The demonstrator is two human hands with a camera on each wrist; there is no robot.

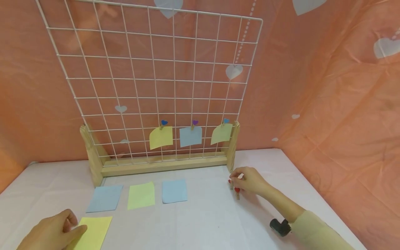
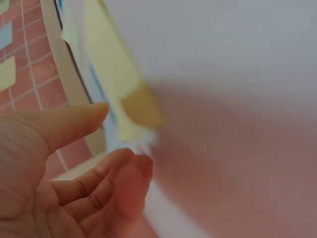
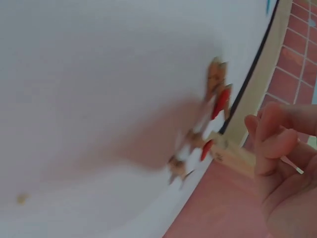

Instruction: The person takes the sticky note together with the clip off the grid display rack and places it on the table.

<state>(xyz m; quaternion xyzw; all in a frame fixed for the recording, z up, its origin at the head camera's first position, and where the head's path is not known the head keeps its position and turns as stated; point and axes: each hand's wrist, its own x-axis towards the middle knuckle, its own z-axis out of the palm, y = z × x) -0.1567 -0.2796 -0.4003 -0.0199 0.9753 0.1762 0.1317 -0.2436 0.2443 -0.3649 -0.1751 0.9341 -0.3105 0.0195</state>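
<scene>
At the lower left my left hand (image 1: 51,231) hovers over or touches a yellow sticky note (image 1: 95,231). Its thumb and fingers are loosely bent, with a gap between them in the left wrist view and nothing held. My right hand (image 1: 250,180) is at small wooden clothespins with red hearts, near the stand's right foot. One clothespin (image 1: 237,195) lies just below the fingers, and another clothespin (image 1: 231,185) is by the fingertips. In the right wrist view, the bent fingers stand apart from the blurred clothespins (image 3: 215,79); no clothespin shows between them.
A white wire grid (image 1: 184,80) stands in a wooden base (image 1: 168,165). Clipped low on it are a yellow note (image 1: 161,139), a blue note (image 1: 190,137) and a green note (image 1: 222,134). More notes (image 1: 141,196) lie before it. A black object (image 1: 279,227) is beside the right forearm.
</scene>
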